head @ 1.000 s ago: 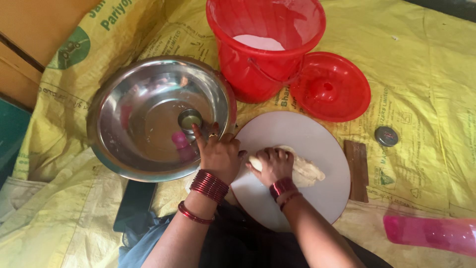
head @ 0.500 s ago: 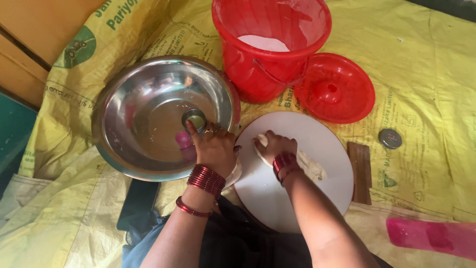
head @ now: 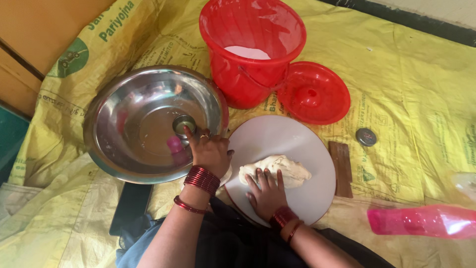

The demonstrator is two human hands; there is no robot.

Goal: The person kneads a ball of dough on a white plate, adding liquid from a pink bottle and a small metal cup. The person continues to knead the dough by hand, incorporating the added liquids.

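Yellow plastic sheet [head: 411, 99] covers the floor. Right hand [head: 268, 191] presses flat, open, on dough [head: 285, 168]; left hand [head: 211, 151], fingers curled loosely, rests on the steel bowl [head: 124, 149] rim.

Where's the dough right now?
Head view, lower centre: dough lies on the white board, under the right hand, right of the steel bowl.

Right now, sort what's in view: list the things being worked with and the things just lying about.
In use:
- dough under the right hand
- round white board
- steel bowl, its small steel cup at the left hand

Lying about:
- red bucket
- red lid
- pink bottle
- small round cap
- brown wooden piece
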